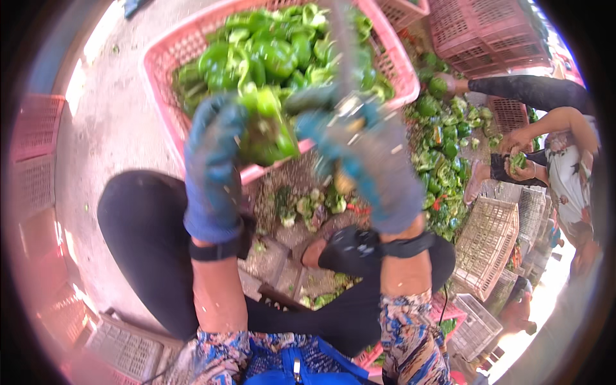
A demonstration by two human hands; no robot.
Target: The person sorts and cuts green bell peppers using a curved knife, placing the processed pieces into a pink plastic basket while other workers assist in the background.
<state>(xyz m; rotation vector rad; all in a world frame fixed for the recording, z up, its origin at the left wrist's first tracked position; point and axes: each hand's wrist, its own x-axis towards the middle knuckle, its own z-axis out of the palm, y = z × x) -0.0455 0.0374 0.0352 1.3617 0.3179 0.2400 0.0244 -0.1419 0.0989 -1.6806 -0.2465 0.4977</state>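
At the far left, stacked pink crates [38, 128] stand beside a bare stretch of concrete floor [102, 135], with a grey slatted crate [125, 350] at the lower left. Next comes the person's bent left knee [144, 224] in dark trousers.

The left grip [215, 144], a hand in a blue-grey and teal glove with a black band at the wrist, is closed around a cut green bell pepper [274, 128]. The pepper is held up between the two hands, in front of the near rim of a pink plastic basket [157, 96] heaped with opened green bell peppers [276, 58].

The right grip [369, 160], gloved alike, is blurred; its fingers are curled around a knife [344, 51], whose smeared blade points upward across the basket. Below the hands, discarded pepper cores [311, 208] lie on the littered ground.

Farther right, green peppers and trimmings spread in a long pile [443, 147]. Pink crates [487, 29] stand above it and a beige slatted crate [487, 244] below it. At the right edge, a co-worker's bare hands [523, 138] hold a green pepper piece [516, 162].
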